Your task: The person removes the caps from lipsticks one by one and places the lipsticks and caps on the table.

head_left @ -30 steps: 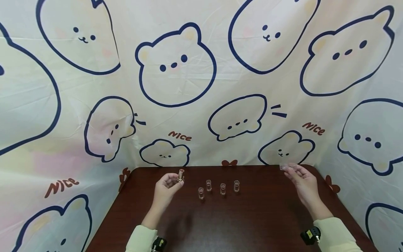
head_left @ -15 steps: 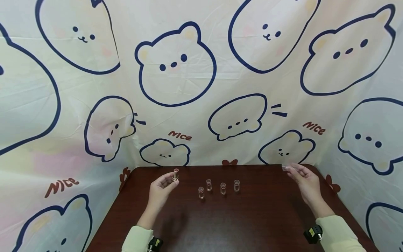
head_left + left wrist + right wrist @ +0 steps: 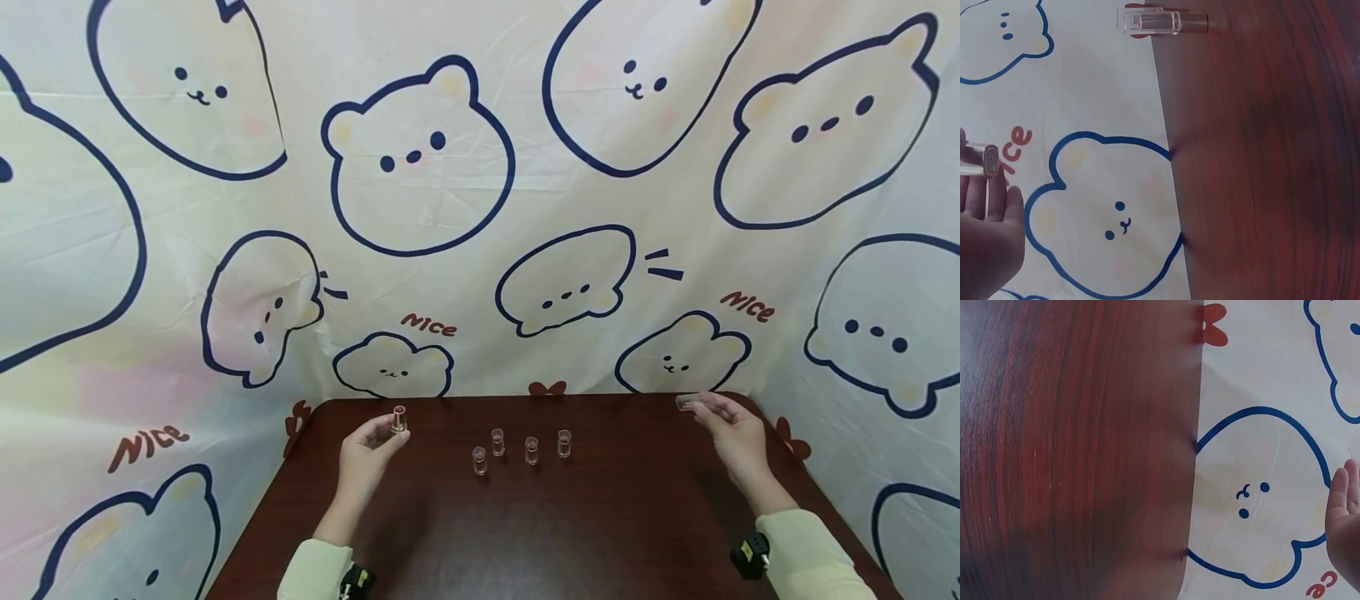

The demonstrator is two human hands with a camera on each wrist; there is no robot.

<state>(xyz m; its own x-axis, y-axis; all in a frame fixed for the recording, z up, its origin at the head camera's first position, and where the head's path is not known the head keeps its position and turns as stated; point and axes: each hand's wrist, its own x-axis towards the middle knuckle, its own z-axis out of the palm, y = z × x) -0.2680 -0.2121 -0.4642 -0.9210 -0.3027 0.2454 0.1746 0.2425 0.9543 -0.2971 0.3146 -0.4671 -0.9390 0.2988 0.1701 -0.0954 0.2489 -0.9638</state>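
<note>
Upright between my left thumb and fingers is an uncapped lipstick (image 3: 399, 419), gold-toned with a reddish top. My left hand (image 3: 363, 462) holds it above the left part of the table. The left wrist view shows the lipstick's gold-rimmed end (image 3: 990, 162) beside my fingers. On the far right, my right hand (image 3: 738, 446) pinches a clear cap (image 3: 686, 402), tilted sideways near the table's back edge. The right wrist view catches only part of the right hand (image 3: 1344, 528), with the cap out of sight.
Several small clear-capped lipsticks stand upright mid-table, including a front-left one (image 3: 480, 461) and a rightmost one (image 3: 564, 443). The dark wooden table (image 3: 570, 533) meets a printed cloth backdrop (image 3: 420, 200) at the back and sides.
My left hand has drifted left with the lipstick, away from the standing ones. My right hand has shifted slightly right, and the cap in it has turned a little.
</note>
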